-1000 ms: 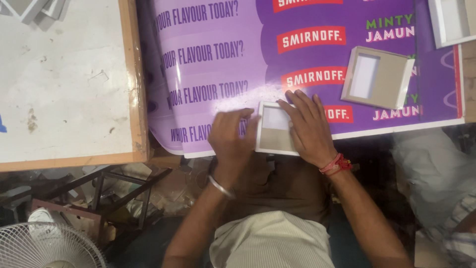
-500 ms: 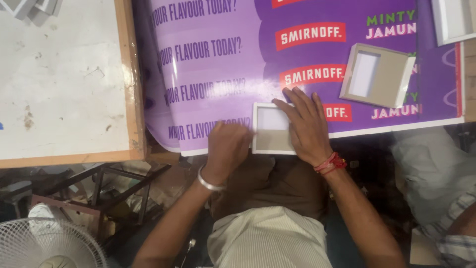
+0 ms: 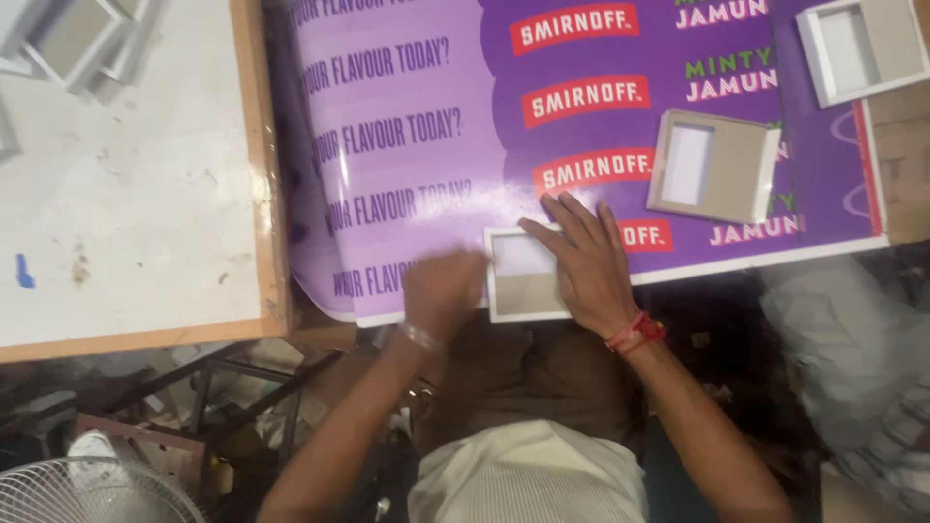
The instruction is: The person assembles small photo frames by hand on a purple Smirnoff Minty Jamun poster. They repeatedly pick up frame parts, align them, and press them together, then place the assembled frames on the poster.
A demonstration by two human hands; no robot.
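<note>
Your right hand (image 3: pixel 584 266) lies flat, fingers spread and gripping nothing, on a small white-rimmed cardboard tray (image 3: pixel 524 274) that sits at the near edge of the purple printed sheet (image 3: pixel 407 145), partly overhanging it toward you. The palm hides the tray's right side, so you see only its left rim, a pale patch at the top and a brown patch below. Your left hand (image 3: pixel 441 291) is at the tray's left rim, but it is smeared by motion blur: you cannot tell whether its fingers are closed, pinching the rim or merely touching it. A metal bangle (image 3: pixel 420 336) circles that wrist and a red thread band (image 3: pixel 635 332) the other. Further up the sheet, toward its right edge, a second cardboard tray (image 3: pixel 715 165) lies well apart from your hands, and a third tray (image 3: pixel 862 46) sits at the far right corner, cut off by the picture's top edge. The sheet's left edge curls up against the wooden border of a white board (image 3: pixel 126 194); at that board's far left corner more trays (image 3: pixel 73 39) are stacked, also cropped. A fan (image 3: pixel 87 489) shows only in part at the bottom left, and grey cloth (image 3: pixel 852 358) lies in shadow on the right.
</note>
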